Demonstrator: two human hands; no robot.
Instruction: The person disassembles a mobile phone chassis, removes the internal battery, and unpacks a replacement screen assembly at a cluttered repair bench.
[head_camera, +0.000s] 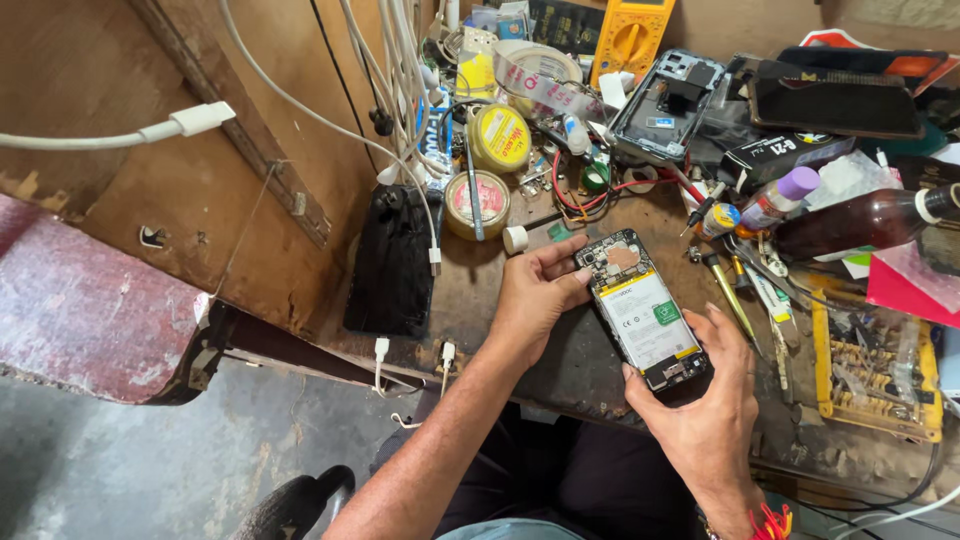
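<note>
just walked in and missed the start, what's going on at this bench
A person holds an opened phone with its back cover off, battery and circuit board showing, over a cluttered wooden workbench. The left hand grips the phone's upper end, fingers near the camera area; the right hand supports the lower end. Around it lie a second dismantled phone, a yellow multimeter, round tins, a brown bottle, and a yellow tray of small tools.

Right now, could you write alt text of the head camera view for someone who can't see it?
Two bare hands hold an opened smartphone with its back cover off and battery showing: left hand at its top end, right hand at its bottom end. It sits above a cluttered wooden workbench with round tins, a yellow multimeter, white cables and a brown bottle.
</note>
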